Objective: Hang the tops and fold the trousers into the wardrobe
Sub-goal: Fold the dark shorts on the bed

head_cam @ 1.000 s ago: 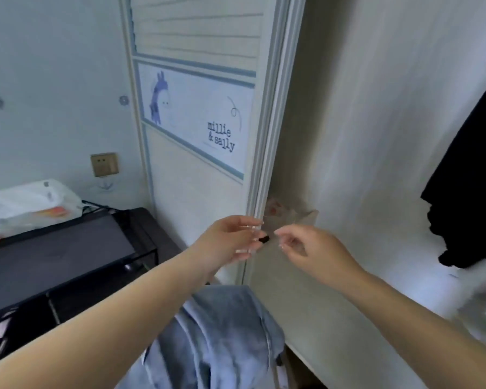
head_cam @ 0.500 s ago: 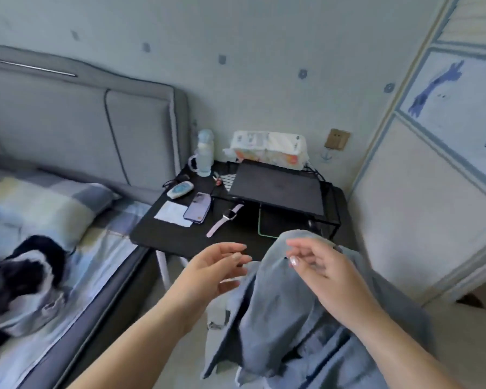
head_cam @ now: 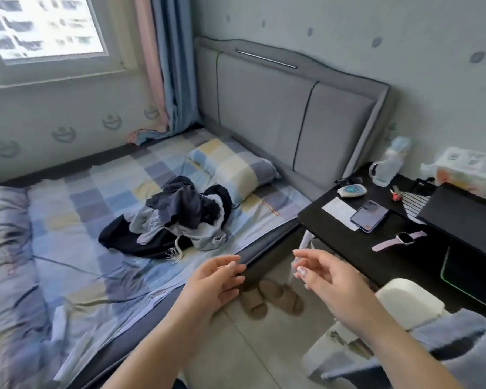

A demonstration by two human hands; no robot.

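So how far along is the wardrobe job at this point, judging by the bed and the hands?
Done: cannot tell, the wardrobe is out of view. In hand: nothing; the left hand and right hand are open and empty above the floor. Left: a pile of dark and grey clothes on the bed, and a blue-grey garment over the chair.

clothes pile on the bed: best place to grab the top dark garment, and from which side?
Judgement: pinch the raised, bunched ridge of the dark garment at the top of the clothes pile, coming from above on the near bed edge side. It sits uppermost, so lifting there should free it from the grey layers.
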